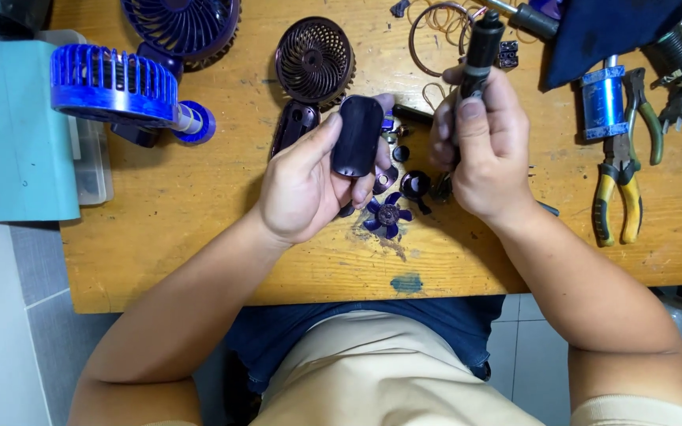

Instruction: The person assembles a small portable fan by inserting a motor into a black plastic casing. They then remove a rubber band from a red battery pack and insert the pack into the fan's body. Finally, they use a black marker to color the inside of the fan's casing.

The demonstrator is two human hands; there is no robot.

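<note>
Head view looks down on a dark oval casing piece (357, 135) held above a wooden workbench (199, 197), pinched between the thumb and fingers of the left hand (309, 181). Just beside it, the right hand (479, 150) is closed around a black cylindrical tool (479, 47) that stands upright in the fist. Below the hands a small blue fan blade (388, 214) lies on the wood, a round dark grille (315, 61) lies further back, a blue fan (116, 83) stands at the left, and yellow-handled pliers (619, 189) lie well apart at the right.
</note>
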